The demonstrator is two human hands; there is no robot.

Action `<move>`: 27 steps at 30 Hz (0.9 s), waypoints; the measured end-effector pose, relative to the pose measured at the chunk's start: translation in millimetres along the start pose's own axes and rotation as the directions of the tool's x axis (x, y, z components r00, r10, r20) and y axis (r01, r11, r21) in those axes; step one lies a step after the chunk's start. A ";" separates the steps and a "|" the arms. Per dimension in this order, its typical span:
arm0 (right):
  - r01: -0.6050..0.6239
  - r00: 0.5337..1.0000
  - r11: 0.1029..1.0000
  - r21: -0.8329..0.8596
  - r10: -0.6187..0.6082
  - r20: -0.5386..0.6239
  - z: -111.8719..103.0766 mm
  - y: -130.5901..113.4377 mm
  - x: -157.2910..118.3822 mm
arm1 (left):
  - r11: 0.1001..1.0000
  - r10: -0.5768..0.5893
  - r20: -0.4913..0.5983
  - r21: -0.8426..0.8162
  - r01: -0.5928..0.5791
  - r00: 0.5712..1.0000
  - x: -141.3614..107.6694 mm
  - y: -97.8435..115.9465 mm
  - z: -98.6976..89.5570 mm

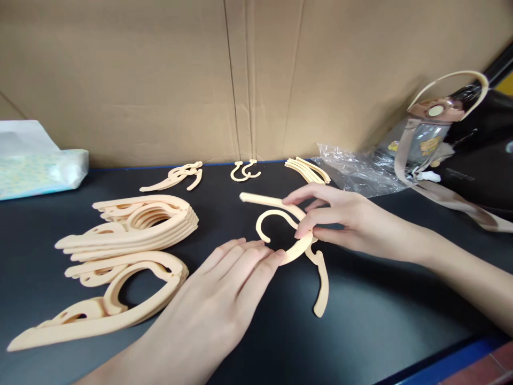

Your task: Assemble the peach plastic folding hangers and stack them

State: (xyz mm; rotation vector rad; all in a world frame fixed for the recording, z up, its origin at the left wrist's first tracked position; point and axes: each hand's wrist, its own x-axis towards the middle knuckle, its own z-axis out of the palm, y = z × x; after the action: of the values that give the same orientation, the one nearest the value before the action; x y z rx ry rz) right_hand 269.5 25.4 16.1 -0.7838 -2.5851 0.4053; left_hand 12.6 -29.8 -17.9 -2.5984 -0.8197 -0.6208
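A cream plastic folding hanger (321,289) is held between my two hands, a little right of the middle of the black table. My right hand (347,216) pinches it at its central joint. My left hand (234,291) has its fingers closed over one curved arm, and its thumb is mostly hidden. The hook (276,213) curls out to the left between the hands, and another arm hangs toward the front. To the left lie two stacks of similar folded hangers, a farther stack (176,230) and a nearer stack (80,329).
Along the back lie a few loose hanger pieces (176,175), two hooks (242,176) and several straight arms (306,170). A tissue pack (48,168) stands at left. Clear plastic wrap (352,168), a strapped bottle (430,136) and a black bag (481,155) occupy the right. Cardboard (160,80) walls the back.
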 end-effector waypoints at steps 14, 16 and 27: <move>-0.074 0.980 0.988 0.138 0.045 0.196 4.4 -2.0 0.9 | 0.998 0.026 0.064 0.059 -0.029 0.998 5.0 -7.0 -3.4; -0.078 0.978 0.988 0.137 0.048 0.205 7.3 -4.5 1.2 | 0.998 0.018 0.069 0.061 -0.022 0.997 6.5 -6.8 -2.4; -0.049 0.979 0.972 0.231 0.001 0.205 22.0 -18.8 3.9 | 0.988 -0.014 0.039 0.156 0.008 0.999 1.1 -3.7 1.9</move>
State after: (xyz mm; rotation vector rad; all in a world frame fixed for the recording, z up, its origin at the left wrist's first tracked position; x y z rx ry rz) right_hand 247.8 9.2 5.2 -0.7239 -2.6470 0.8231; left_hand 11.8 -25.6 -18.2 -2.4732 -0.8597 -0.4891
